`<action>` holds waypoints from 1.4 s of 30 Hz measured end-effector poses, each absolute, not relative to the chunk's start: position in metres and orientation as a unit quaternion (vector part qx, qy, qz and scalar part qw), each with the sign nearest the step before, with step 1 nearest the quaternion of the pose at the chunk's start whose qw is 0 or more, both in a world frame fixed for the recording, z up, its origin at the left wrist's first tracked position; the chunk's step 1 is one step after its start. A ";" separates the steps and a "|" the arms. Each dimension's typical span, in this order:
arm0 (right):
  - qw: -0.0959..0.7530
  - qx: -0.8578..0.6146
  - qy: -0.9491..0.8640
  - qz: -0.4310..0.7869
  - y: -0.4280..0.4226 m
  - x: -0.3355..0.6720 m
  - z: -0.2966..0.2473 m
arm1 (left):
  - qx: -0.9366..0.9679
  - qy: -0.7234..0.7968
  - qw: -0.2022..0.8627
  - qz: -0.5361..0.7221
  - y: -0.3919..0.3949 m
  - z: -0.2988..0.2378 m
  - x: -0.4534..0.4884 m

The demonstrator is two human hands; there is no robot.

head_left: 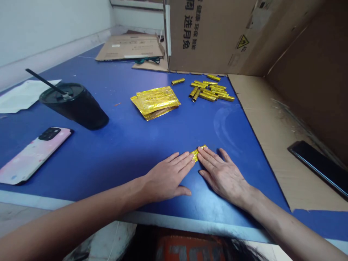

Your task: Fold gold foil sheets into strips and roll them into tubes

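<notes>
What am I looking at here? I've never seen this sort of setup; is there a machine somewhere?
There's no robot: a person works bare-handed. The only picture comes from a camera on that person's head, looking forward and down. The left hand and right hand lie flat, fingertips on a small gold foil piece on the blue table; neither grips it. Beyond lie a stack of gold sheets and some narrow gold rolls. On the left are a dark cup and a pink phone; on the right, a black device rests on cardboard.
</notes>
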State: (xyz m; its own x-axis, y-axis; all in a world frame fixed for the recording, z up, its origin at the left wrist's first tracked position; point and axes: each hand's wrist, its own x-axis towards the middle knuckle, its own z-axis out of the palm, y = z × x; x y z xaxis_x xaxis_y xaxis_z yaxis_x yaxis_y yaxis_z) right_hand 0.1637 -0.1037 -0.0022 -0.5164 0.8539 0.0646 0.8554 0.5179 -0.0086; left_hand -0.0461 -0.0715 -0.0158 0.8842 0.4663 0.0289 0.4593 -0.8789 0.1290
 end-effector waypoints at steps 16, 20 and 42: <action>0.019 -0.560 -0.827 -0.050 -0.116 0.164 -0.010 | 0.966 0.246 0.059 0.046 -0.074 -0.016 -0.047; 0.017 -0.566 -0.823 -0.045 -0.117 0.163 -0.009 | 0.965 0.249 0.061 0.048 -0.074 -0.015 -0.046; 0.021 -0.617 -0.786 -0.045 -0.093 0.183 -0.003 | 0.961 0.267 0.027 0.065 -0.086 -0.004 -0.028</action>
